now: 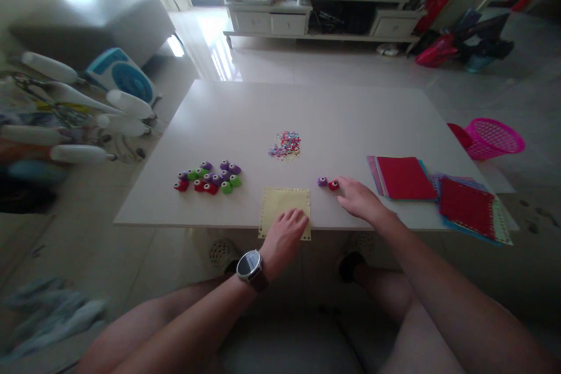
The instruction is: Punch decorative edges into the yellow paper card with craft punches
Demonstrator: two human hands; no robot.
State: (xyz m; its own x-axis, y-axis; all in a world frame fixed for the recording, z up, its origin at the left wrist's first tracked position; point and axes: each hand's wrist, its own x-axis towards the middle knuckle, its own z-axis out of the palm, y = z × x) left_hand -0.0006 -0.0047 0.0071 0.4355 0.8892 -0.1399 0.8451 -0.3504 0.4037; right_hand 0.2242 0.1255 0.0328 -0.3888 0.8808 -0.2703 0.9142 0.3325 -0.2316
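A yellow square sheet point(280, 201) lies at the table's near edge and juts slightly over it. Small holes line its sides. My left hand point(287, 231), with a watch on the wrist, rests on the sheet's lower right part, fingers slightly bent and apart. To the right, my right hand point(355, 196) has its thumb and fingertips closed at a red craft punch point(333, 185). Just left of that stands a purple craft punch point(322, 181). More punches in purple, green and red point(210, 178) are grouped at the left.
Colourful confetti bits point(287, 145) lie mid-table. At the right sit a stack of sheets with red on top point(405, 178) and a second stack with punched edges point(468, 207), overhanging the table point(350, 111). A pink basket point(495, 140) stands beyond the right side.
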